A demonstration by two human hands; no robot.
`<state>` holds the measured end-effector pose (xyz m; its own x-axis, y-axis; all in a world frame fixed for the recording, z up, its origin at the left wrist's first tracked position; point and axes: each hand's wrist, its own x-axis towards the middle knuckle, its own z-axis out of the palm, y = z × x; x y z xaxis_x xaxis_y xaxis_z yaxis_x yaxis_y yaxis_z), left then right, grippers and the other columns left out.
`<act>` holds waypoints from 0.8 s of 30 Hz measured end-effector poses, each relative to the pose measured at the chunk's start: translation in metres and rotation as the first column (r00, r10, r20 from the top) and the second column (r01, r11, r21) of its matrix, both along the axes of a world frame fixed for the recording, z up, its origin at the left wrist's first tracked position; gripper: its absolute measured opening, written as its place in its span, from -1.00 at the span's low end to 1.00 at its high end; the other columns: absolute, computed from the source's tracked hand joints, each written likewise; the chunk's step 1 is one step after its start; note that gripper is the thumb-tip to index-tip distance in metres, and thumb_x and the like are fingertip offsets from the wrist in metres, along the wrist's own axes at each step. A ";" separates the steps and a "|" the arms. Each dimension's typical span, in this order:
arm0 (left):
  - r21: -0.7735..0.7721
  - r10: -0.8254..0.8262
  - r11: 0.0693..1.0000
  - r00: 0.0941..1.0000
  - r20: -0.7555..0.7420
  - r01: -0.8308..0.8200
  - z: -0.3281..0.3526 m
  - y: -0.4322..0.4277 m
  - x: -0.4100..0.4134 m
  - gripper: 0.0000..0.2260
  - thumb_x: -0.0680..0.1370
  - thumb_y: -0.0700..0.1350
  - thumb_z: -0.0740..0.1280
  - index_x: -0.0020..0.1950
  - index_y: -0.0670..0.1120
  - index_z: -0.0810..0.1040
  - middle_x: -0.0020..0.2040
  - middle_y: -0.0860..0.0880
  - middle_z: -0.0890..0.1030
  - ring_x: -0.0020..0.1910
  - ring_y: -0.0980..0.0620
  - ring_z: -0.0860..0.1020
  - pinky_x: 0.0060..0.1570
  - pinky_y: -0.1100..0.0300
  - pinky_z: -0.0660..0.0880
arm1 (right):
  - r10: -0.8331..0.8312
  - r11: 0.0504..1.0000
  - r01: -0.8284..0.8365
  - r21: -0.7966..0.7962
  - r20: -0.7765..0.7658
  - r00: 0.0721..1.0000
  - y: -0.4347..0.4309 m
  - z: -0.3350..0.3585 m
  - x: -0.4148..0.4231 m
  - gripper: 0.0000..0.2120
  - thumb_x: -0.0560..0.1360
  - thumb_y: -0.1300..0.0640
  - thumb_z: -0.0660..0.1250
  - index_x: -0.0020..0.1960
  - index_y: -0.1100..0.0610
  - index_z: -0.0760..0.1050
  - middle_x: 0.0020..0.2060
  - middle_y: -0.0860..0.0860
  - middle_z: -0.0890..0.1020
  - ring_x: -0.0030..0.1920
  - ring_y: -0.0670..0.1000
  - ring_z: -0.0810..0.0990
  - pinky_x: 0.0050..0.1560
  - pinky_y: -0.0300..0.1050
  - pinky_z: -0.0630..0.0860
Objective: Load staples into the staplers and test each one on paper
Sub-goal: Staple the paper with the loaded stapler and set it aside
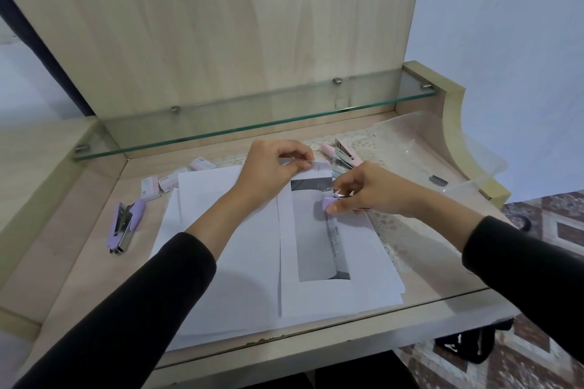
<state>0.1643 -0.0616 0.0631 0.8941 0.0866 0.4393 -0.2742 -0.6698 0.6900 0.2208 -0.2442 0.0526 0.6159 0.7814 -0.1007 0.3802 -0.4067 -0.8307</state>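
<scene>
Right hand point(363, 191): fingers curled round a lilac stapler point(328, 204), held over the upper part of the folded sheet point(316, 246).
Left hand point(268, 170): pinches that sheet's top edge.
Paper stack point(240, 262): beneath, mid-bench point(79, 262).
Second lilac stapler point(123, 226): lying open at bench left; likely loading unfinished.
Staple boxes point(151, 190): behind it.
Pink staplers point(346, 153): at the back, apparently open; probably untested.
Progress: likely one stapler under test, others pending.

Lilac stapler point(328, 203) over paper point(249, 265); open stapler point(124, 225) left.
</scene>
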 end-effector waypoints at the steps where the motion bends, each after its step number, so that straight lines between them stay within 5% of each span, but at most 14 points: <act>1: -0.005 0.000 1.000 1.000 -0.001 0.000 0.000 0.000 0.000 -0.79 0.37 -0.35 0.43 -0.24 -0.02 0.59 -0.29 0.16 0.59 -0.28 0.32 0.53 -0.14 0.51 0.38 | -0.002 1.000 0.002 -0.005 0.009 1.000 0.001 0.000 0.000 -0.68 0.34 0.11 0.49 -0.40 0.25 0.43 -0.44 0.09 0.31 -0.43 -0.03 0.29 -0.46 -0.38 0.27; 7: -0.028 0.002 1.000 1.000 -0.003 -0.002 0.000 -0.001 -0.001 -0.81 0.37 -0.34 0.43 -0.24 -0.05 0.60 -0.29 0.16 0.59 -0.28 0.32 0.53 -0.16 0.51 0.37 | -0.045 0.999 0.046 -0.009 0.057 0.997 0.002 -0.002 0.003 -0.66 0.33 0.14 0.49 -0.30 0.39 0.45 -0.59 -0.10 0.34 -0.53 -0.15 0.33 -0.50 -0.44 0.28; 24: -0.066 0.032 0.997 0.998 -0.060 -0.036 -0.003 0.000 -0.001 -0.82 0.36 -0.31 0.45 -0.25 -0.02 0.60 -0.28 0.15 0.60 -0.29 0.30 0.53 -0.15 0.44 0.43 | -0.035 0.999 0.035 0.002 0.039 0.999 0.004 -0.007 0.001 -0.61 0.35 0.11 0.47 -0.26 0.44 0.44 -0.43 0.10 0.36 -0.46 -0.07 0.33 -0.46 -0.42 0.28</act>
